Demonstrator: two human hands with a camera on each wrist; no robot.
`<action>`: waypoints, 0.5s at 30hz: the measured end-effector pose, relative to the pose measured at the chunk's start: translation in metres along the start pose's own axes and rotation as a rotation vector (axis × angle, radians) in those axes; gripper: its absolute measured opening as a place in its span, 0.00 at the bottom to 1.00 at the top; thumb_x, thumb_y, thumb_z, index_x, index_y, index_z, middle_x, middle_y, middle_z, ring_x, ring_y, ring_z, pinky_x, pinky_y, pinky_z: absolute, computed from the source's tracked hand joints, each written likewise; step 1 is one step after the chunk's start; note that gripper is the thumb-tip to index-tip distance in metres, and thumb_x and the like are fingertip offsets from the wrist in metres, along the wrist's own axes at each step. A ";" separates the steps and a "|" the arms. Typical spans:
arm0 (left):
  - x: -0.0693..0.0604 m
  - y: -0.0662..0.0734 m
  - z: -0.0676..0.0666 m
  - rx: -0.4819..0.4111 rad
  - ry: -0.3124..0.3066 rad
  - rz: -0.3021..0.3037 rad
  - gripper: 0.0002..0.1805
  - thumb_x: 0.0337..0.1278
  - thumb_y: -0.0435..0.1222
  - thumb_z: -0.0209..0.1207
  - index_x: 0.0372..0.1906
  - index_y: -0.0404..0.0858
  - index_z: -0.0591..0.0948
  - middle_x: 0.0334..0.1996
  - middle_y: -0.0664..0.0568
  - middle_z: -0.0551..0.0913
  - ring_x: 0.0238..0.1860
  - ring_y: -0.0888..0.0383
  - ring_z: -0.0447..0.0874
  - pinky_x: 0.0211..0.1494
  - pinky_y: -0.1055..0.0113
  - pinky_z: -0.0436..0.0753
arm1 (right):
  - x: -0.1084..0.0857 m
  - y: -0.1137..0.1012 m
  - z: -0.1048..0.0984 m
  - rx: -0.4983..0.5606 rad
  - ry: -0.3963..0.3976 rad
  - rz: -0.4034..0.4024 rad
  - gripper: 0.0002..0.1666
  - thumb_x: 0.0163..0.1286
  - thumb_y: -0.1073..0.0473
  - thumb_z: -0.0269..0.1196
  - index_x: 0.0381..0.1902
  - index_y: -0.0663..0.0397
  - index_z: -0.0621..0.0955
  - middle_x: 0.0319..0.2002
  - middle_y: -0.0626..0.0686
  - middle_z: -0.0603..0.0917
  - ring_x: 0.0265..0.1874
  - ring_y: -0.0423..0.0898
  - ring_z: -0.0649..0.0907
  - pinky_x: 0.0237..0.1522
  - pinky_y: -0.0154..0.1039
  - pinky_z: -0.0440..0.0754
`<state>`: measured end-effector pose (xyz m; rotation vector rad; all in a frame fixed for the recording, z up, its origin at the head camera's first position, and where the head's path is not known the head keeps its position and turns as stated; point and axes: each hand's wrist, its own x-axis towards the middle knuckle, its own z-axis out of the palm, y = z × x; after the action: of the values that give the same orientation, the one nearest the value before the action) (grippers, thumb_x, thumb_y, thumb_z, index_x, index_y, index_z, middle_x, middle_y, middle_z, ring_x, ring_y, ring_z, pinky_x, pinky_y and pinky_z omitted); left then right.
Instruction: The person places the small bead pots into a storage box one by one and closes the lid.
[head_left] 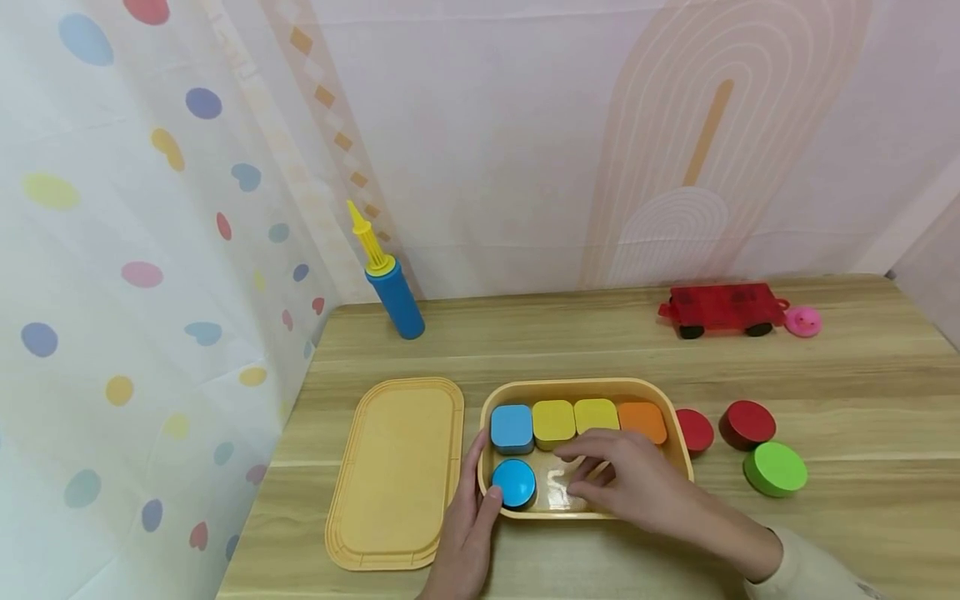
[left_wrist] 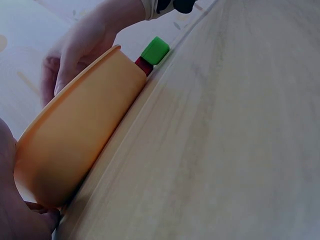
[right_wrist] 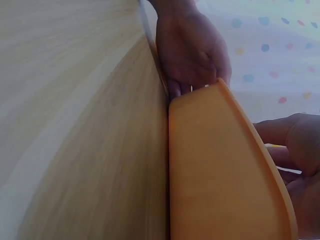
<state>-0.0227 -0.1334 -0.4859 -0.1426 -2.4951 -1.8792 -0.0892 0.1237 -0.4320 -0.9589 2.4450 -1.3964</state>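
Note:
A yellow-orange box holds a row of blocks: a light blue one, two yellow ones and an orange one. A round blue piece lies at its front left. My left hand grips the box's left end, thumb at the rim; the left wrist view shows the box's outer wall beside it. Over the front middle of the box is my right hand, fingers slightly bent and apart, with nothing visible between them. It hides part of the box's inside.
Left of the box lies a flat yellow-orange lid. Red discs and a green disc are on the right. Farther back stand a blue and yellow pump, a red wheeled car and a small pink ring-shaped toy.

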 end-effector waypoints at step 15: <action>0.000 -0.001 0.001 -0.008 0.011 0.015 0.34 0.91 0.40 0.49 0.91 0.54 0.56 0.90 0.51 0.57 0.88 0.45 0.52 0.81 0.80 0.51 | -0.043 0.017 -0.024 -0.092 0.391 -0.269 0.37 0.49 0.80 0.83 0.57 0.50 0.91 0.47 0.49 0.91 0.36 0.38 0.89 0.41 0.27 0.88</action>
<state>-0.0226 -0.1332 -0.4871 -0.1512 -2.4730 -1.8789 -0.0738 0.1722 -0.4396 -1.1683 2.7603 -1.7130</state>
